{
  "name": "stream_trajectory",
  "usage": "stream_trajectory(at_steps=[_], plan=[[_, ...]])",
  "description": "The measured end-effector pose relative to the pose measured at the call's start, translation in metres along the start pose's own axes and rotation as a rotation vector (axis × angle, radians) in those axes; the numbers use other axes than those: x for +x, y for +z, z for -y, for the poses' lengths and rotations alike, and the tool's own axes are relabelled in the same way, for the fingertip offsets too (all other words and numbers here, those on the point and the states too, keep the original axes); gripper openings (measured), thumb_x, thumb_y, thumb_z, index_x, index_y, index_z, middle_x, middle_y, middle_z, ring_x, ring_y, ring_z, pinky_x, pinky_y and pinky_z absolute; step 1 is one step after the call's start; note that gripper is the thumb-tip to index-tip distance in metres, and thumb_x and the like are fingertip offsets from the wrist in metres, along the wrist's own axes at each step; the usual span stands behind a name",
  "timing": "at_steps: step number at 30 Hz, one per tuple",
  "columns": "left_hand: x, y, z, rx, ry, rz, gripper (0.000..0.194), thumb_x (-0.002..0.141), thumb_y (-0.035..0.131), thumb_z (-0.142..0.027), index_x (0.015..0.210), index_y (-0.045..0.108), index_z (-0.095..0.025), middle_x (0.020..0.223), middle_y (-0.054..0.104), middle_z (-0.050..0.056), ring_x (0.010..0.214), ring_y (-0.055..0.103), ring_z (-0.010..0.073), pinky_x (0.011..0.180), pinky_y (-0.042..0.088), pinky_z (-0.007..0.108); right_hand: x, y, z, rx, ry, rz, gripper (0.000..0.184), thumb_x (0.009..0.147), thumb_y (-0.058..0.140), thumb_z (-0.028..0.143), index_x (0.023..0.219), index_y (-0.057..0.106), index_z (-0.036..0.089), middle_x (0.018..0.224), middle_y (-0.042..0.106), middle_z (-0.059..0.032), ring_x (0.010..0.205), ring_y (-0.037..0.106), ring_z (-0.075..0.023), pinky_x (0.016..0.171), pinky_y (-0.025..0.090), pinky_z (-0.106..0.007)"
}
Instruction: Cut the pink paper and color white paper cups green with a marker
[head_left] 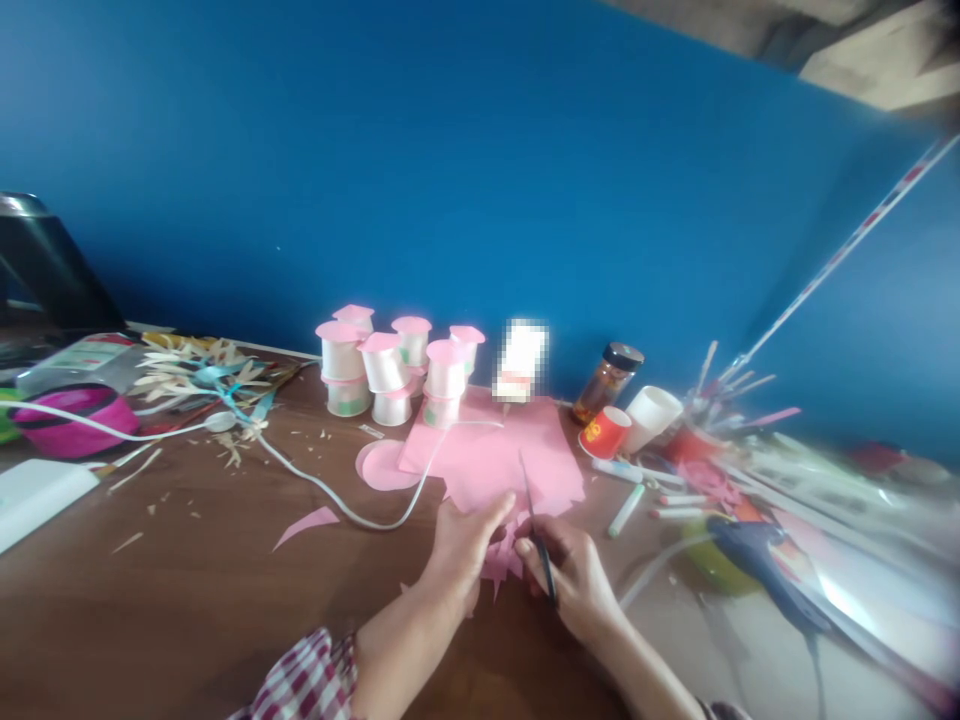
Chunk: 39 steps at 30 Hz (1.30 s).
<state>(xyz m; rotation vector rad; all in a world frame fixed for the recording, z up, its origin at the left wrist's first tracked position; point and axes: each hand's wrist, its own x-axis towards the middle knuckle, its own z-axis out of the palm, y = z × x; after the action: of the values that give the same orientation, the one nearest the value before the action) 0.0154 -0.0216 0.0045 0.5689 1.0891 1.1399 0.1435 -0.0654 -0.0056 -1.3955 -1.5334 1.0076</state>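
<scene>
My right hand (pixel 570 575) is closed around the black handles of a pair of scissors (pixel 546 570), whose thin blade points up and away over pink paper. Just to the left, my left hand (pixel 461 545) grips a piece of pink paper (pixel 448 488), thumb on top and fingers mostly hidden underneath. Jagged pink scraps (pixel 501 562) show between the two hands. Beyond them a larger pink sheet (pixel 517 430) lies flat on the brown table. Pink paper circles (pixel 386 466) rest at its left edge.
Several white paper cups (pixel 345 360) with pink discs stand stacked near the blue wall. A white cable (pixel 330 500) loops across the table. At right are a jar (pixel 609 380), a red cup (pixel 604 432), markers (pixel 626 510) and a glue gun (pixel 772 570). A magenta pouch (pixel 75 422) sits left.
</scene>
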Motion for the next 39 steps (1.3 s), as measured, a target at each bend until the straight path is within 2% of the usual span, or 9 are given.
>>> stream_trajectory(at_steps=[4, 11, 17, 24, 39], plan=[[-0.005, 0.001, -0.002, -0.011, -0.009, 0.02, 0.039, 0.057, 0.08, -0.029, 0.085, 0.067, -0.006, 0.067, 0.067, 0.009, 0.055, 0.06, 0.0145, 0.049, 0.049, 0.025, 0.001, 0.001, -0.001, 0.022, 0.024, -0.016, 0.032, 0.08, 0.064, 0.043, 0.089, 0.059, 0.013, 0.051, 0.049, 0.0048, 0.044, 0.048, -0.0099, 0.044, 0.035, -0.02], [-0.007, 0.003, -0.005, -0.028, -0.036, 0.041, 0.04, 0.055, 0.08, -0.029, 0.084, 0.066, -0.006, 0.066, 0.066, 0.008, 0.05, 0.057, 0.0135, 0.045, 0.047, 0.025, 0.001, -0.002, -0.005, 0.014, 0.018, 0.0, 0.032, 0.079, 0.066, 0.042, 0.092, 0.059, 0.014, 0.054, 0.05, 0.0042, 0.046, 0.048, -0.0107, 0.046, 0.036, -0.021], [-0.008, 0.003, -0.007, -0.027, -0.043, 0.029, 0.032, 0.055, 0.078, -0.026, 0.077, 0.063, -0.008, 0.053, 0.059, 0.002, 0.045, 0.055, 0.0135, 0.039, 0.043, 0.023, 0.001, -0.004, -0.003, 0.001, 0.029, 0.011, 0.031, 0.079, 0.065, 0.043, 0.09, 0.059, 0.014, 0.054, 0.051, 0.004, 0.047, 0.047, -0.0104, 0.046, 0.036, -0.02], [-0.01, 0.004, -0.01, -0.018, -0.032, 0.019, 0.029, 0.055, 0.077, -0.023, 0.075, 0.064, -0.007, 0.054, 0.062, 0.004, 0.048, 0.059, 0.0155, 0.042, 0.045, 0.024, 0.001, -0.007, 0.003, -0.015, 0.013, 0.021, 0.033, 0.079, 0.064, 0.047, 0.084, 0.059, 0.014, 0.056, 0.051, 0.0031, 0.047, 0.045, -0.0098, 0.046, 0.034, -0.02], [-0.007, 0.002, -0.009, -0.012, -0.021, 0.027, 0.026, 0.055, 0.078, -0.024, 0.072, 0.065, -0.009, 0.051, 0.06, 0.001, 0.043, 0.053, 0.0109, 0.04, 0.042, 0.022, 0.0, -0.007, 0.009, -0.043, 0.03, 0.034, 0.031, 0.08, 0.063, 0.046, 0.077, 0.058, 0.015, 0.05, 0.047, 0.0049, 0.045, 0.044, -0.0094, 0.045, 0.034, -0.02]])
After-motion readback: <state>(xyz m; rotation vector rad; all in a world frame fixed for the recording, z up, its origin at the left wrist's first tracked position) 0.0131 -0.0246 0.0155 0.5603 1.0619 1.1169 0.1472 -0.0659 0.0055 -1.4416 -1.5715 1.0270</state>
